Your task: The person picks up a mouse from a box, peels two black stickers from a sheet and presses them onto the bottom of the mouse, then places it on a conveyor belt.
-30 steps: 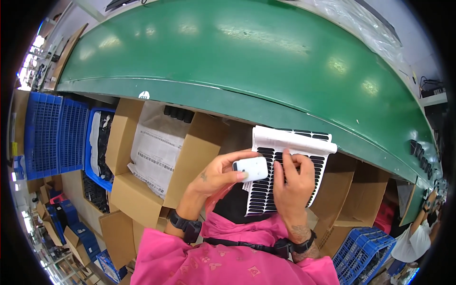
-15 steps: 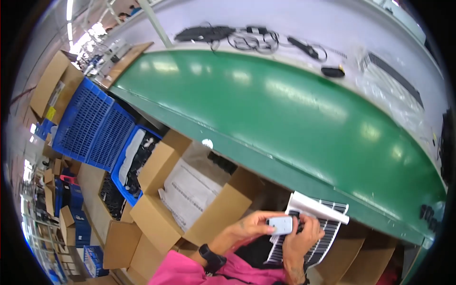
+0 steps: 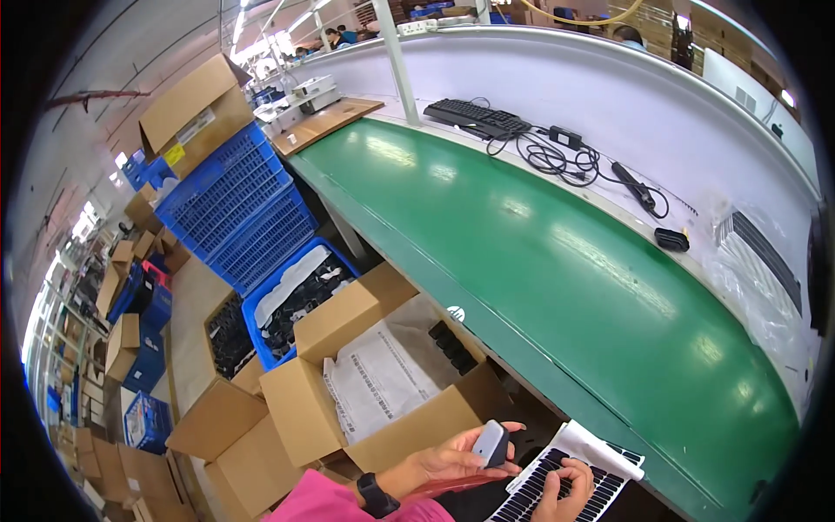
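Bright, fairly even indoor light, cool white. Lit ceiling tubes at upper left; highlights burnt out toward the left rim. Green worktop glossy: scattered soft reflections, one long streak right of centre. Crinkled glints on clear plastic at right. Deep shade beneath the worktop's near edge. Fisheye view: corners black, worktop and pale partition bowed. Left-rim shelving stretched and smeared; far background soft. Pale device and black-and-white sheet slightly soft, outlines readable.
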{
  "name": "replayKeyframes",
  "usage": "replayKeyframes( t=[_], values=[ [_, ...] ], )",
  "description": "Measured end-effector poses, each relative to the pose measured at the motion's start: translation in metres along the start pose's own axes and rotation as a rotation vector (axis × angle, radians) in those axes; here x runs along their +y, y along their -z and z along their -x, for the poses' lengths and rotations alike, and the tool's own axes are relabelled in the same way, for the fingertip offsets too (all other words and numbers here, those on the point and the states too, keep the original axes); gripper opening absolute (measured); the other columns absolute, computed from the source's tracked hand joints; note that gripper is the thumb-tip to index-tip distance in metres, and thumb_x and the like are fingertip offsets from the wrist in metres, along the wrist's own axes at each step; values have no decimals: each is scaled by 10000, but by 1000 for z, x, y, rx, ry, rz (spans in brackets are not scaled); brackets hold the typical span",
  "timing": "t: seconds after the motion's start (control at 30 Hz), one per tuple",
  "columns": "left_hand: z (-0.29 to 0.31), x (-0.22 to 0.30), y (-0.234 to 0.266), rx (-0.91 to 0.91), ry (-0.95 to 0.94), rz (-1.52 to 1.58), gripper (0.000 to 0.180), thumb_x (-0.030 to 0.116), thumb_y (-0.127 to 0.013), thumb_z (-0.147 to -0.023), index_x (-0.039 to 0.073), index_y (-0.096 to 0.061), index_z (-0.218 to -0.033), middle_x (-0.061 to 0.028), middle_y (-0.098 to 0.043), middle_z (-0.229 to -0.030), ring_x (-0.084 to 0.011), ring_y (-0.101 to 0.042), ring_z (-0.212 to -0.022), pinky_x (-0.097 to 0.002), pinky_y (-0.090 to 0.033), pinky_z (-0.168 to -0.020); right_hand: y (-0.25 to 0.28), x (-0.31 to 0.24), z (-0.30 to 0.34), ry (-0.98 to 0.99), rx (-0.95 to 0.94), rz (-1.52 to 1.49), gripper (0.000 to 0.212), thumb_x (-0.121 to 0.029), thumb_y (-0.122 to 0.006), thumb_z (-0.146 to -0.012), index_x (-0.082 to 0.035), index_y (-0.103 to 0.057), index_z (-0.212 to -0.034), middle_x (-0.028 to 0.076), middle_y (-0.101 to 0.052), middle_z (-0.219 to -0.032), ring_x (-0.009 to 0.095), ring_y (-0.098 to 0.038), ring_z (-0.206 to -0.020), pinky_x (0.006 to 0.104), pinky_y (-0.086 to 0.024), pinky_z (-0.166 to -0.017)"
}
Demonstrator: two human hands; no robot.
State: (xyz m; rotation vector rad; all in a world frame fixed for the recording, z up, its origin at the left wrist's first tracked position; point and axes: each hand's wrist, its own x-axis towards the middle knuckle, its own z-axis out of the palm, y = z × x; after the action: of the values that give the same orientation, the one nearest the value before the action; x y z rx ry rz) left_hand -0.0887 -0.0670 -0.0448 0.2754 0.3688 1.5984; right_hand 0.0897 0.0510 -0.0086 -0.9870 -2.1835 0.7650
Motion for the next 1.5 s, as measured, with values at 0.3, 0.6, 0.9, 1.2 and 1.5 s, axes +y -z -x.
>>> replayKeyframes(
  t=[0.3,0.6,0.9,1.2,1.5],
  values=[
    [-37,-37,-44,-45,64,-565,412,220,-627,-913,20,-418,-1207,-47,-587,-974,-132,-589,-877,-284,-484,-785,70,-12,25,-614,28,-829,101,-102,-571,-927,-9,-606,-912,49,-571,-695,140,-524,-605,266,-443,-556],
    [-53,-52,-84,-124,345,-706,427,251,-520,-918,-23,-429,-1232,-92,-530,-1133,-148,-532,-1007,-306,-427,-897,90,-44,27,-680,204,-874,149,-52,-578,-874,4,-441,-880,98,-539,-679,130,-513,-510,243,-448,-482],
    [-54,-71,-90,-158,298,-866,393,185,-576,-849,-20,-463,-1165,-110,-618,-957,-176,-603,-843,-305,-470,-751,95,-31,38,-759,136,-823,124,-18,-562,-860,22,-450,-898,79,-529,-701,114,-514,-505,229,-437,-476],
    [-56,-72,-90,-146,252,-948,386,164,-596,-848,-17,-453,-1157,-120,-632,-921,-198,-620,-799,-315,-481,-719,95,-22,36,-738,125,-920,107,29,-584,-852,35,-498,-915,72,-589,-734,80,-564,-597,206,-469,-549],
    [-60,-73,-91,-162,237,-994,385,176,-588,-852,-19,-443,-1151,-136,-628,-912,-229,-628,-791,-330,-485,-705,96,-19,34,-743,128,-959,112,31,-589,-845,33,-501,-913,67,-588,-758,67,-547,-598,196,-454,-545]
  ],
)
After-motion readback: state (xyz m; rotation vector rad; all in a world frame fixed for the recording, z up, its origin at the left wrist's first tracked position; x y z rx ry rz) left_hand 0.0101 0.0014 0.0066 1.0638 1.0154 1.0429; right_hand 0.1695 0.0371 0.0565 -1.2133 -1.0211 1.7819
